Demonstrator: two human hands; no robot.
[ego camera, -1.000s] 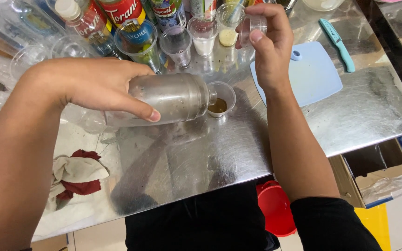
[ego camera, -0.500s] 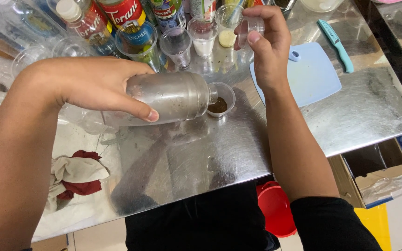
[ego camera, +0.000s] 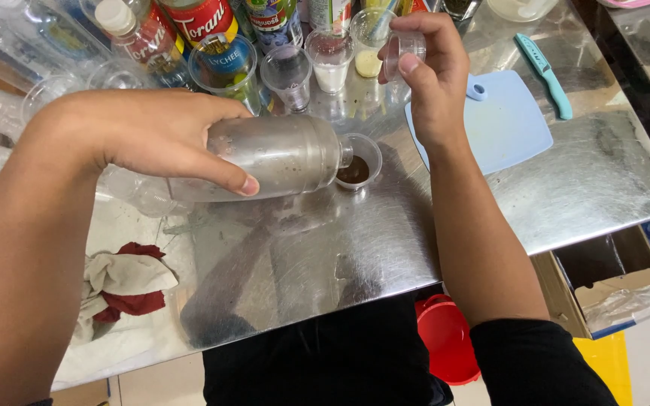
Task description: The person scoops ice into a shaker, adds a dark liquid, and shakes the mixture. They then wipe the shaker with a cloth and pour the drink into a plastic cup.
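In the head view, the left hand (ego camera: 163, 143) sits left of centre, its fingers wrapped tight around a frosted plastic shaker (ego camera: 265, 158) that lies tipped almost flat, its narrow mouth pointing right. That mouth hangs just over the rim of a small clear cup (ego camera: 358, 161) standing on the steel table (ego camera: 317, 256) at the centre of the frame; dark brown liquid shows in the bottom of the cup. The right hand (ego camera: 434, 83) is raised in the upper middle of the frame, thumb and fingers pinched on a small clear cap (ego camera: 402, 49), held well above the table and apart from the shaker. Behind the shaker, along the top edge, stand syrup bottles (ego camera: 197, 26) with red labels and several clear plastic cups (ego camera: 287, 71), one of them holding something white. To the right of the right hand lies a pale blue cutting board (ego camera: 505, 124), and a teal-handled knife (ego camera: 545, 74) rests beside its upper right corner. At lower left a white and dark red rag (ego camera: 126, 289) lies crumpled on the table edge. Below the table, lower right, a red bucket (ego camera: 449, 342) and an open cardboard box (ego camera: 611, 289) sit on the floor.
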